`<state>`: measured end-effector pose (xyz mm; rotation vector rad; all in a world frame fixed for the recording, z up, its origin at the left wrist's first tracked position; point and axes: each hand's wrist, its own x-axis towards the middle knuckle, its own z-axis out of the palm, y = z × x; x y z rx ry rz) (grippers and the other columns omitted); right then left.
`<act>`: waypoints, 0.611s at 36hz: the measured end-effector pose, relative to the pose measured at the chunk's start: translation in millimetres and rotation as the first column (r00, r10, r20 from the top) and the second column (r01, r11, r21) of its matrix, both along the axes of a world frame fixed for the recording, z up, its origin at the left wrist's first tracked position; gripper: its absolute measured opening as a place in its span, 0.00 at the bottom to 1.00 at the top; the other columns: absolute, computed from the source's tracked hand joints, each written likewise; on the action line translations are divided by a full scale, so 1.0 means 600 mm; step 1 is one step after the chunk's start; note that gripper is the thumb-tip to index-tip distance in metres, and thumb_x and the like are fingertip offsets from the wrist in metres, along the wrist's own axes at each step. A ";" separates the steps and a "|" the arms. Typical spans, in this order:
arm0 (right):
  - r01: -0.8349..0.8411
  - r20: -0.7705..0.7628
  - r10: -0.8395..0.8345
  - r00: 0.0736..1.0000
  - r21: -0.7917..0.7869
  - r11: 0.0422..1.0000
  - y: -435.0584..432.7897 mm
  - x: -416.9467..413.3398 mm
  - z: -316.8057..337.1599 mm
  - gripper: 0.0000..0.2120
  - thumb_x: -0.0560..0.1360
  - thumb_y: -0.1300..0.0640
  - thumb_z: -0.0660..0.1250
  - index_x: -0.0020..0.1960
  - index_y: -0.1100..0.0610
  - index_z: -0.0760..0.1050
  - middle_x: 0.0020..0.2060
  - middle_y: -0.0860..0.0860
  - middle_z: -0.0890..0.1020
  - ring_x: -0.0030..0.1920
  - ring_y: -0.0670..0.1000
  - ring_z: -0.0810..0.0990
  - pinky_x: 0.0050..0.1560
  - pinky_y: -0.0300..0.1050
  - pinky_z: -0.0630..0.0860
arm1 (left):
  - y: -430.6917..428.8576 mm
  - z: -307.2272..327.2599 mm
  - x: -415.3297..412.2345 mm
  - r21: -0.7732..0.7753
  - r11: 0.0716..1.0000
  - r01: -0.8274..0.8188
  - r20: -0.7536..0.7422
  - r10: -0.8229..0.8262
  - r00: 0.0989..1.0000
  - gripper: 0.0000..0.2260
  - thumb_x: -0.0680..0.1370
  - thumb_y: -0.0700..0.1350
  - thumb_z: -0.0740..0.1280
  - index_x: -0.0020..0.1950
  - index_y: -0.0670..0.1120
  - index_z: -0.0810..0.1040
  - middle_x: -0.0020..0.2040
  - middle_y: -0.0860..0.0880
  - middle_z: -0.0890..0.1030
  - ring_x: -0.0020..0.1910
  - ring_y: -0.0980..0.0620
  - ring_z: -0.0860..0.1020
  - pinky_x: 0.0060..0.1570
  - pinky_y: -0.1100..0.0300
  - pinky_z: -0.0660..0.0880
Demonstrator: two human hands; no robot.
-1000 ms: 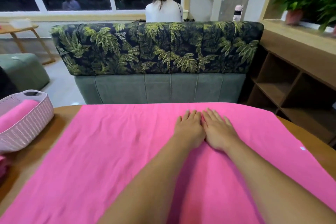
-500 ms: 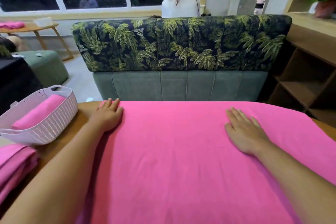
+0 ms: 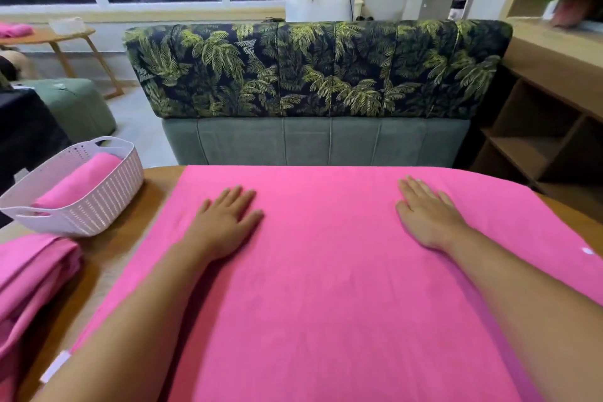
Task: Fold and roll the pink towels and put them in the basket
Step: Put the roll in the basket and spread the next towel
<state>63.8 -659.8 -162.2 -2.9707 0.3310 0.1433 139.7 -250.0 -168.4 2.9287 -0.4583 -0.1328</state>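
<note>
Grip: none taken. The left hand (image 3: pixel 225 225) and the right hand (image 3: pixel 427 215) both lie palm-down with fingers spread flat on the large bright pink terry towel (image 3: pixel 326 297); nothing is pinched or lifted. The flat pressure likely serves to smooth the cloth and pin it square before a fold.

Item 1. Large pink towel, spread open, single layer as far as can be told. It runs under both palms, past each hand outward, and towards the wearer beneath both forearms. Its far edge lies just beyond the fingertips, along the far rim of the table. A small white tag (image 3: pixel 54 367) shows at its near left edge, and a white speck sits outward of the right forearm.

Item 2. Round wooden table (image 3: pixel 107 258), bare in a strip outward of the left hand.

Item 3. Pale lilac perforated plastic basket (image 3: pixel 98 202), well outward of the left hand at the table's left edge, within reach for dropping finished rolls.

Item 4. Rolled pink towel (image 3: pixel 78 181), lying inside the basket; judged one unit done.

Item 5. Stack of loosely folded pink towels (image 3: pixel 29 281), outward of the left forearm, nearer the wearer than the basket; judged stock awaiting handling.

Item 6. Grey sofa with dark palm-leaf back cushions (image 3: pixel 313 72), beyond the fingertips, off the table.

Status: towel flattened, first fold not yet made. Risk: fabric may creep if only one edge is lifted.
</note>
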 end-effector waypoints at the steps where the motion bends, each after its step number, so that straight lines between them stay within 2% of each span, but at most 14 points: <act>1: -0.002 0.000 0.002 1.000 0.001 1.000 0.000 -0.001 -0.001 0.30 0.86 0.44 0.43 0.86 0.50 0.43 0.85 0.45 0.43 0.84 0.47 0.43 0.83 0.57 0.44 | 0.032 -0.001 0.007 0.020 0.997 -0.072 0.008 0.072 0.997 0.31 0.83 0.69 0.48 0.84 0.60 0.50 0.85 0.52 0.48 0.84 0.52 0.47 0.80 0.46 0.46; 3: 0.000 0.000 0.000 1.000 0.006 1.000 0.002 -0.003 0.002 0.30 0.86 0.44 0.43 0.86 0.50 0.43 0.85 0.45 0.43 0.84 0.46 0.42 0.83 0.57 0.44 | 0.079 -0.001 0.014 0.051 0.987 -0.154 0.023 0.153 0.988 0.33 0.82 0.69 0.46 0.85 0.58 0.51 0.85 0.49 0.49 0.84 0.50 0.48 0.80 0.46 0.48; 6: 0.013 0.000 -0.013 1.000 0.009 1.000 0.007 -0.006 0.007 0.30 0.86 0.44 0.43 0.86 0.51 0.44 0.85 0.46 0.43 0.84 0.47 0.43 0.83 0.58 0.44 | 0.098 0.005 0.011 0.058 0.981 -0.186 0.024 0.185 0.982 0.32 0.84 0.66 0.48 0.85 0.53 0.52 0.85 0.45 0.50 0.84 0.48 0.50 0.81 0.47 0.49; 9: 0.038 -0.035 -0.037 0.999 0.011 0.999 0.027 -0.017 0.016 0.30 0.86 0.41 0.43 0.86 0.49 0.45 0.85 0.47 0.44 0.84 0.51 0.44 0.82 0.62 0.46 | 0.076 0.014 -0.018 0.047 0.977 -0.207 0.087 0.203 0.975 0.29 0.85 0.62 0.50 0.83 0.49 0.58 0.84 0.43 0.56 0.83 0.45 0.54 0.80 0.43 0.53; 12: -0.022 -0.062 0.023 0.998 0.020 1.000 0.081 -0.052 0.019 0.33 0.84 0.34 0.44 0.85 0.44 0.45 0.85 0.46 0.43 0.84 0.54 0.43 0.81 0.66 0.44 | 0.028 0.016 -0.080 -0.060 0.995 -0.083 0.072 0.088 0.994 0.28 0.85 0.62 0.50 0.83 0.52 0.59 0.84 0.49 0.56 0.83 0.50 0.52 0.79 0.42 0.51; 15: -0.146 -0.057 0.148 0.987 0.030 0.989 0.149 -0.110 0.018 0.34 0.82 0.31 0.45 0.84 0.40 0.43 0.85 0.45 0.42 0.84 0.55 0.40 0.80 0.68 0.42 | -0.020 0.012 -0.163 -0.097 0.993 0.061 -0.002 -0.062 0.998 0.34 0.80 0.69 0.46 0.83 0.57 0.58 0.85 0.54 0.54 0.83 0.54 0.50 0.80 0.42 0.48; 19: -0.257 -0.063 0.258 0.964 0.033 0.966 0.213 -0.197 0.018 0.35 0.80 0.27 0.45 0.83 0.36 0.40 0.84 0.44 0.40 0.84 0.54 0.37 0.80 0.68 0.38 | -0.031 0.007 -0.241 -0.084 0.990 0.112 -0.018 -0.114 0.993 0.30 0.83 0.67 0.50 0.84 0.60 0.53 0.85 0.57 0.49 0.83 0.55 0.46 0.81 0.43 0.44; 22: -0.306 -0.056 0.307 0.950 0.025 0.952 0.235 -0.265 0.014 0.37 0.79 0.25 0.44 0.83 0.36 0.39 0.84 0.44 0.39 0.83 0.54 0.35 0.80 0.67 0.37 | -0.009 0.007 -0.279 -0.065 0.992 0.111 -0.017 -0.112 0.994 0.31 0.82 0.69 0.49 0.84 0.62 0.51 0.85 0.58 0.48 0.83 0.55 0.45 0.81 0.44 0.45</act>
